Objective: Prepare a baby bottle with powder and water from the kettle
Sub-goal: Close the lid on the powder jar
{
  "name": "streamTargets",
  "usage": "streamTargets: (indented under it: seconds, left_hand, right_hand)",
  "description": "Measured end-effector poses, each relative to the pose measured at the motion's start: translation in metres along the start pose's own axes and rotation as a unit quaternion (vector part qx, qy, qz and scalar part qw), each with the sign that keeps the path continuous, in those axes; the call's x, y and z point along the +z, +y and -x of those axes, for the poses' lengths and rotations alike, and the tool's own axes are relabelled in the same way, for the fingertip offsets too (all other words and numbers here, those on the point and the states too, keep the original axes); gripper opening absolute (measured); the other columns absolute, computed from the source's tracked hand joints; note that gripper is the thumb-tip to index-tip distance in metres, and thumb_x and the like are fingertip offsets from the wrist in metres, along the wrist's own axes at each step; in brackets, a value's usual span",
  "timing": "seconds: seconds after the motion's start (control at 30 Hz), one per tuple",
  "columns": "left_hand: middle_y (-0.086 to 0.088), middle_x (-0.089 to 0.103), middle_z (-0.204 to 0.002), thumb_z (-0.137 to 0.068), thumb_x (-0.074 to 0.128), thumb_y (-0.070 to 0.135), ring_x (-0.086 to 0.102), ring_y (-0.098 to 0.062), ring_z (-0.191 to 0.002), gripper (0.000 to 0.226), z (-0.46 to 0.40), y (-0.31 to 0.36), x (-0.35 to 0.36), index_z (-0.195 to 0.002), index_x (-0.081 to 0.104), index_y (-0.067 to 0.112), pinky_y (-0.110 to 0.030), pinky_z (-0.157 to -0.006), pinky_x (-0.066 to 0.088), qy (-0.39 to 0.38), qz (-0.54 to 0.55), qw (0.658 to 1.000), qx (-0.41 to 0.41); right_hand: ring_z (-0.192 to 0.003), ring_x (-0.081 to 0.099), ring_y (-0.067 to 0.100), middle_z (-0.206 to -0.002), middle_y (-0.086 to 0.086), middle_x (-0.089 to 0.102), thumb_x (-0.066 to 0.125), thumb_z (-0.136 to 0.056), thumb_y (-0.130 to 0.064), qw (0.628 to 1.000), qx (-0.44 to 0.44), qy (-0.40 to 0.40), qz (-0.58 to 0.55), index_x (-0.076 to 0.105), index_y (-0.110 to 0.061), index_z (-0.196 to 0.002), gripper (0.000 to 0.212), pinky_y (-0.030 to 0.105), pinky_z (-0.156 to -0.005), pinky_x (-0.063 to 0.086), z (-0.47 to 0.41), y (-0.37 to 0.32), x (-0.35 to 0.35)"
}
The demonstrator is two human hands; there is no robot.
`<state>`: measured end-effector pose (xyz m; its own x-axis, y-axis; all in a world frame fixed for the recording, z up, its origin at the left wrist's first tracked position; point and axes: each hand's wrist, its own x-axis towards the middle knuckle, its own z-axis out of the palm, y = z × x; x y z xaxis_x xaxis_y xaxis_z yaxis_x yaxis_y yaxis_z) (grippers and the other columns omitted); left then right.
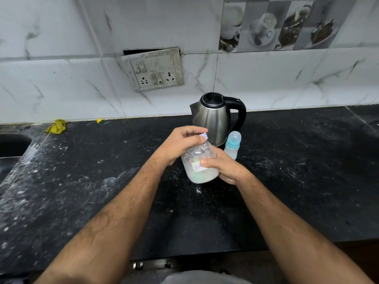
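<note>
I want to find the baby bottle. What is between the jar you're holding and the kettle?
In the head view, the baby bottle stands between the powder jar and the kettle, just right of the jar, close against the kettle's front.

Marbled white wall tiles (61, 83), grimy socket panel (152, 68), black speckled countertop (297, 181)

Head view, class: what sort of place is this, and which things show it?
Most likely a home kitchen: a dark stone counter under a tiled wall, an electric kettle by a socket panel.

Both forearms bare, hairy — no sleeves visible; hands (180, 144) bare, ungloved — no rings, no watch.
</note>
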<state>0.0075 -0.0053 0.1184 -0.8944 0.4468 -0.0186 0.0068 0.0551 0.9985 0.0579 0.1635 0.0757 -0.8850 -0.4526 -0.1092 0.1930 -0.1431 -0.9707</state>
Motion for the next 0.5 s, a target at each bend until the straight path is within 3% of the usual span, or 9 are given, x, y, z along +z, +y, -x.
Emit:
streamTargets:
  seconds: [0.1, 0.17, 0.27, 0.37, 0.5]
  left_hand:
    - [-0.010, 0.070, -0.119, -0.082, 0.068, 0.015, 0.067, -0.019, -0.109, 0.037, 0.000, -0.001, -0.008, -0.120, 0.067, 0.016, -0.032, -0.095, 0.055, -0.039, 0.014, 0.999, -0.009]
    - [-0.010, 0.065, -0.129, -0.087, 0.069, 0.010, 0.061, -0.020, -0.121, 0.045, 0.001, -0.006, -0.015, -0.131, 0.059, 0.014, -0.034, -0.101, 0.051, -0.028, 0.010, 1.000, -0.009]
    - [-0.009, 0.065, -0.123, -0.081, 0.070, 0.014, 0.061, -0.018, -0.116, 0.048, 0.005, -0.015, -0.024, -0.128, 0.059, 0.014, -0.036, -0.103, 0.049, -0.001, 0.015, 1.000, -0.026]
    - [-0.006, 0.069, -0.107, -0.085, 0.070, 0.006, 0.065, -0.012, -0.099, 0.042, 0.009, -0.024, -0.032, -0.125, 0.060, 0.013, -0.037, -0.106, 0.046, 0.039, 0.017, 0.998, -0.049]
    - [-0.004, 0.071, -0.114, -0.091, 0.064, 0.007, 0.066, -0.013, -0.106, 0.049, 0.013, -0.029, -0.031, -0.138, 0.051, 0.013, -0.035, -0.109, 0.042, 0.024, 0.053, 0.995, -0.084]
  right_hand:
    - [-0.110, 0.063, 0.024, -0.119, 0.013, 0.066, 0.084, -0.063, -0.030, 0.999, 0.022, -0.009, -0.022, 0.051, -0.004, -0.135, 0.082, 0.038, -0.096, 0.050, 0.000, 0.001, 0.003]
    - [-0.112, 0.063, 0.024, -0.122, 0.016, 0.066, 0.080, -0.067, -0.021, 1.000, 0.005, 0.027, 0.011, 0.049, -0.001, -0.135, 0.077, 0.036, -0.098, 0.051, -0.003, 0.002, 0.007]
    - [-0.113, 0.063, 0.022, -0.127, 0.018, 0.065, 0.076, -0.073, -0.009, 0.997, -0.003, 0.060, 0.054, 0.048, -0.002, -0.136, 0.069, 0.034, -0.098, 0.052, -0.003, 0.003, 0.008]
    - [-0.110, 0.065, 0.018, -0.124, 0.013, 0.068, 0.076, -0.075, -0.008, 0.993, -0.012, 0.090, 0.074, 0.050, -0.007, -0.134, 0.065, 0.032, -0.096, 0.053, -0.002, 0.010, 0.004]
    - [-0.100, 0.069, 0.005, -0.107, -0.006, 0.074, 0.082, -0.072, -0.011, 0.978, -0.046, 0.152, 0.138, 0.063, -0.036, -0.115, 0.054, 0.022, -0.085, 0.054, -0.004, 0.014, 0.007]
